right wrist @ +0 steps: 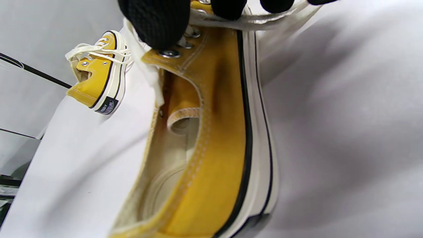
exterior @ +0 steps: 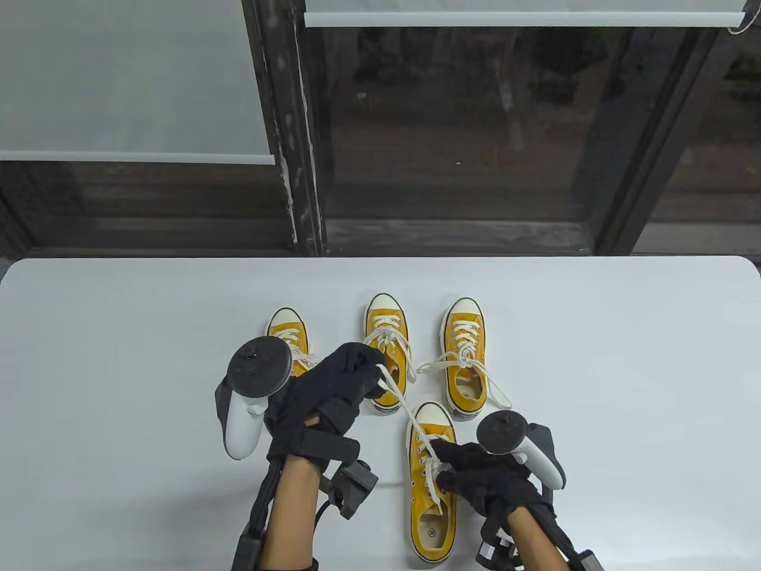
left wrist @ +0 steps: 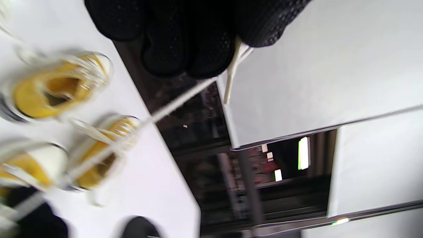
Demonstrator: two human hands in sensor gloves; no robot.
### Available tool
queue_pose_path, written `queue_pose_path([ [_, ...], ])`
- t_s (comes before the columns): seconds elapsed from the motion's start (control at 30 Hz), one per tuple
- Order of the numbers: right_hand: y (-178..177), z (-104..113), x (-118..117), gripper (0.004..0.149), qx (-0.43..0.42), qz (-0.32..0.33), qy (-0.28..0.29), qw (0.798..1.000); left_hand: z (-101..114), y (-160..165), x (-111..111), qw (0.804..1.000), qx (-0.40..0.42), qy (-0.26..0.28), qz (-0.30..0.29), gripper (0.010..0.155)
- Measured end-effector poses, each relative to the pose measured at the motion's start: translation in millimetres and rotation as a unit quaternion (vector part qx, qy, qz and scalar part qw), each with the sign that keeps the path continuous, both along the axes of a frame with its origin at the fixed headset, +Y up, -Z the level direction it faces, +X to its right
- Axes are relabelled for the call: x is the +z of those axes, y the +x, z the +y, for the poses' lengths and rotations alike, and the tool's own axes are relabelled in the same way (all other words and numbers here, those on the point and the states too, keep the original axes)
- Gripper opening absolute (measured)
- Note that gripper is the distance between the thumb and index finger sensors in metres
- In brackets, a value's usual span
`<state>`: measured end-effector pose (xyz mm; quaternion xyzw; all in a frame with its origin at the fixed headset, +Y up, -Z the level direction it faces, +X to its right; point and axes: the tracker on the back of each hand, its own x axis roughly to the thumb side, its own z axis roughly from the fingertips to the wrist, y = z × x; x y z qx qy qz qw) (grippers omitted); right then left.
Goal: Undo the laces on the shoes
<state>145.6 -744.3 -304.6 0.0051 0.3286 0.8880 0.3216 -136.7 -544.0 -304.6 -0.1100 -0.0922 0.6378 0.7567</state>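
Note:
Several yellow low-top sneakers with cream laces stand on the white table (exterior: 119,357). The nearest shoe (exterior: 432,505) lies by the front edge, toe pointing away. My right hand (exterior: 469,467) presses down on its lace area; in the right wrist view its fingertips (right wrist: 158,23) sit on the eyelets of this shoe (right wrist: 211,138). My left hand (exterior: 357,369) pinches one lace (exterior: 404,407) of that shoe and holds it taut, up and to the left. The left wrist view shows the lace end (left wrist: 231,74) sticking out from the fist.
Three more yellow shoes stand behind: the left one (exterior: 289,336), partly hidden by my left tracker, the middle one (exterior: 387,333) and the right one (exterior: 464,357) with a loose bow. The table's far edge meets a dark window wall.

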Motion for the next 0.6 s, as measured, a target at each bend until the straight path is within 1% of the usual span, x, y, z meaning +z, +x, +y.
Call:
queue_pose_path([
  [0.03,-0.4,0.1,0.0,0.059,0.003,0.000,0.002,1.000,4.2,-0.8,1.1,1.000,0.011,0.006,-0.002,0.040],
  [0.07,-0.7,0.5,0.3,0.058,0.011,-0.002,0.007,1.000,12.0,-2.5,2.7,0.999,0.038,0.028,-0.014,0.041],
  [0.17,-1.4,0.6,0.3,0.058,0.022,0.000,0.014,1.000,32.9,-3.5,10.1,0.989,0.128,0.057,-0.042,0.041],
  [0.23,-1.4,0.5,0.3,0.057,0.022,-0.002,0.015,1.000,42.5,-4.8,16.3,0.989,0.119,0.080,-0.022,0.041],
  [0.3,-2.0,0.9,0.4,0.056,0.031,-0.001,0.021,0.999,44.9,-5.1,20.9,0.993,0.065,0.095,0.023,0.041],
  [0.33,-2.2,1.1,0.5,0.056,0.032,0.001,0.022,0.999,44.1,-5.0,21.4,0.994,0.035,0.094,0.034,0.041],
  [0.37,-2.4,1.2,0.6,0.056,0.031,0.001,0.022,0.999,41.6,-4.6,22.2,0.995,-0.015,0.084,0.043,0.041],
  [0.4,-2.4,1.4,0.5,0.056,0.030,0.002,0.022,0.999,36.6,-3.7,22.3,0.992,-0.079,0.077,0.060,0.042],
  [0.43,-2.2,1.4,0.3,0.056,0.027,0.002,0.021,0.999,32.6,-2.6,22.0,0.988,-0.115,0.074,0.074,0.042],
  [0.5,-1.6,2.4,0.0,0.055,0.016,0.004,0.019,1.000,17.1,3.3,21.9,0.968,-0.211,0.060,0.120,0.046],
  [0.53,-1.3,3.8,-0.1,0.055,0.008,0.005,0.019,1.000,11.2,6.5,21.2,0.961,-0.240,0.061,0.125,0.048],
  [0.6,-0.1,10.5,0.5,0.059,-0.003,0.000,0.035,0.999,-11.8,18.4,18.9,0.943,-0.318,0.042,0.091,0.056],
])
